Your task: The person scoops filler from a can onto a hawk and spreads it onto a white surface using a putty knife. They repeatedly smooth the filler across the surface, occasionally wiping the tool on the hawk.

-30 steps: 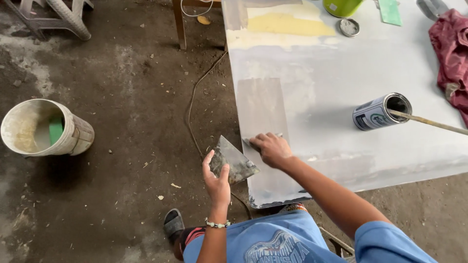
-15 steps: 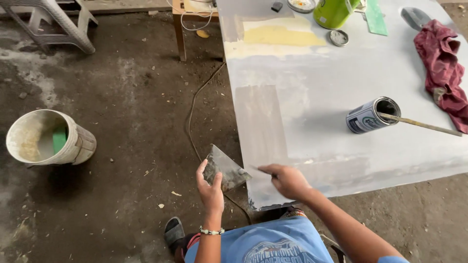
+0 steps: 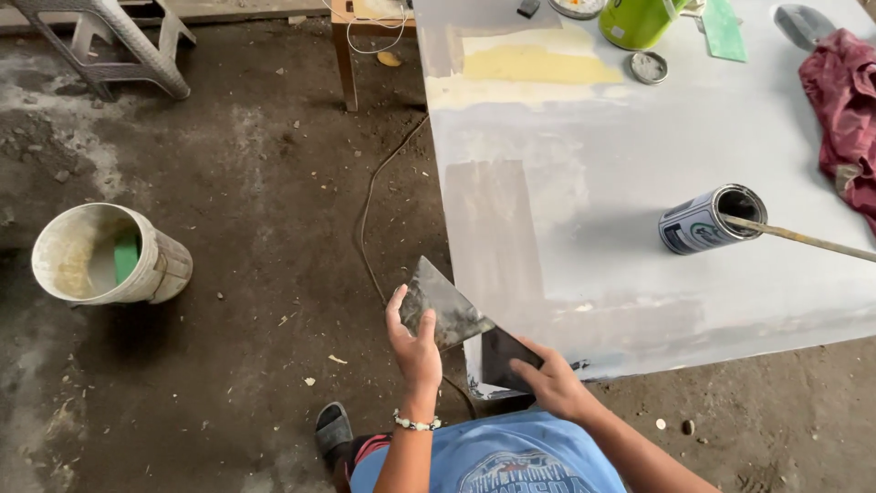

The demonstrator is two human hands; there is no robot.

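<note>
My left hand (image 3: 415,340) holds a flat grey plate smeared with putty (image 3: 441,305), just off the near left corner of a big grey-white board (image 3: 639,164). My right hand (image 3: 552,383) grips a dark flat scraper (image 3: 505,356) whose blade meets the plate's lower edge, beside the board's near corner. A smooth darker grey strip of putty (image 3: 493,237) runs along the board's left side. A tin can lies on its side (image 3: 707,219) on the board with a stick (image 3: 803,239) poking out of it.
A dirty white bucket with a green piece inside (image 3: 109,256) stands on the dirt floor at left. A cable (image 3: 370,210) trails across the floor. On the board's far end are a green container (image 3: 639,20), a round lid (image 3: 649,67) and a red rag (image 3: 844,110). A plastic stool (image 3: 109,41) is far left.
My right hand has pulled the scraper off the board's putty strip toward me and down to the plate in my left hand. The view has shifted slightly.
</note>
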